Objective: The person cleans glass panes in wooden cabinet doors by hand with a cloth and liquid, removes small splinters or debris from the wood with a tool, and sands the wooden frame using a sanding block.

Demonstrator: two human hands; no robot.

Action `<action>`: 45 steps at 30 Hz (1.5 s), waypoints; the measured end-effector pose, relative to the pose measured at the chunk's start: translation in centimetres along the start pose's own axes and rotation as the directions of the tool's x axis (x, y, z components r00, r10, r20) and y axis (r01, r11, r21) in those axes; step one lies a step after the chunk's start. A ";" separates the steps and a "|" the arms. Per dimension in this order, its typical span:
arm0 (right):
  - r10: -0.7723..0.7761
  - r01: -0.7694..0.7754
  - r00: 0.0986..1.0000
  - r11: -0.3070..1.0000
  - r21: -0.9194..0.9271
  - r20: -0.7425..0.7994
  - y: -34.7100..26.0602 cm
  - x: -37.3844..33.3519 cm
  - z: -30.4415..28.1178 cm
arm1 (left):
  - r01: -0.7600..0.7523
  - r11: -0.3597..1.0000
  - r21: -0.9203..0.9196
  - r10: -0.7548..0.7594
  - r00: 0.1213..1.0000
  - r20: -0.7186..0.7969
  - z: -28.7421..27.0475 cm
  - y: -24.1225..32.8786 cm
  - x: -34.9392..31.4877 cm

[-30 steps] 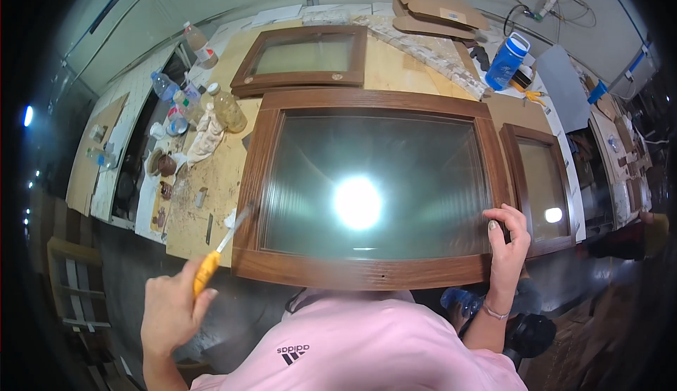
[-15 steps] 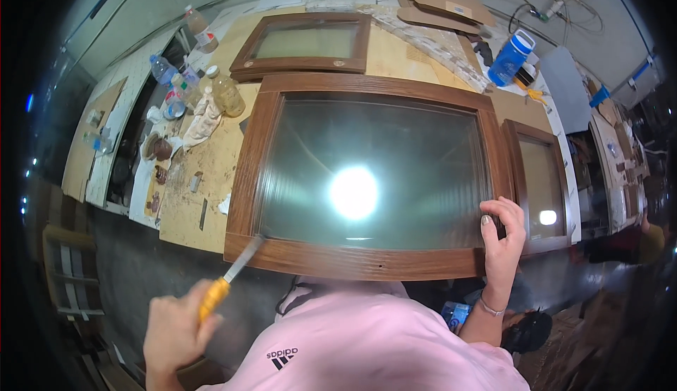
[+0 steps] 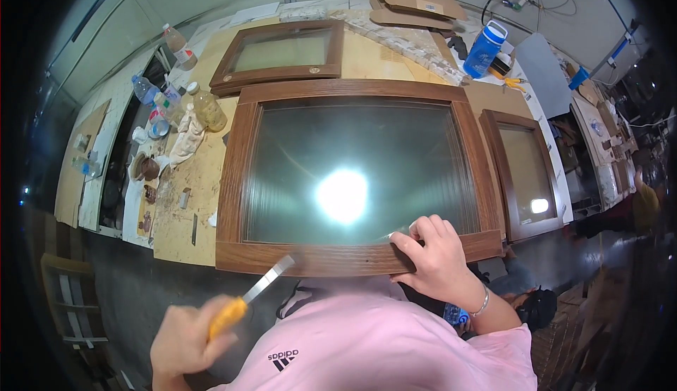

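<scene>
A brown wood-grain framed glass panel (image 3: 233, 179) lies flat before me, its glass reflecting a bright light. My left hand (image 3: 190, 334) is closed round the yellow handle of a flat-bladed knife (image 3: 266, 281). Its metal blade points up and right, with the blurred tip over or just in front of the lower rail, left of centre. My right hand (image 3: 437, 260) grips the lower rail right of centre. Its bent fingers reach over the inner edge onto the glass, and another digit lies at the rail's outer edge.
Smaller framed panels lie behind (image 3: 275, 74) and at right (image 3: 497, 172). Bottles (image 3: 206, 109), a crumpled cloth (image 3: 187, 137) and a dark-stained cup (image 3: 147, 167) stand at left. Cardboard (image 3: 416, 0) and a blue water bottle (image 3: 485, 52) sit at the back right. Another person (image 3: 539, 308) is low at right.
My right hand has moved left from the panel's lower right corner onto the lower rail. The knife has shifted right along that rail from the lower left corner. The view has shifted slightly.
</scene>
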State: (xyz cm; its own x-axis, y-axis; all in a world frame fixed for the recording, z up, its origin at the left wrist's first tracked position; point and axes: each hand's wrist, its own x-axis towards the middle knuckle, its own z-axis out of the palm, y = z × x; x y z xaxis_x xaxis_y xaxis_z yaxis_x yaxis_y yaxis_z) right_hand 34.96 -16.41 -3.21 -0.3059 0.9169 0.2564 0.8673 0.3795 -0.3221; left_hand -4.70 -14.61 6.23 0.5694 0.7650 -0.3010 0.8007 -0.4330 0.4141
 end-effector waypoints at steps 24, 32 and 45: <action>-0.083 0.083 0.996 0.997 0.009 0.036 -1.5 3.8 -7.1 | 0.381 0.875 -0.298 -0.477 0.786 -0.393 4.4 -4.4 -1.5; -0.072 0.072 0.997 0.997 0.000 0.038 -1.6 4.3 -7.9 | 0.290 0.916 -0.276 -0.381 0.844 -0.378 4.4 -5.5 0.3; -0.086 0.085 0.996 0.996 0.038 0.015 -1.0 2.7 -4.8 | 0.213 0.814 -0.541 -0.409 0.871 -0.272 1.5 -3.8 -4.4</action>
State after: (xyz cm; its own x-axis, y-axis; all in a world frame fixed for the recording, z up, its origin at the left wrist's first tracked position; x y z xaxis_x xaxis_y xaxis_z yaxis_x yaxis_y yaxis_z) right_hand 35.19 -14.94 2.15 -0.3853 0.8827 0.2690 0.8225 0.4607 -0.3335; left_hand -9.96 -17.04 4.66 0.1182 0.9731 -0.1979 0.6720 0.0683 0.7374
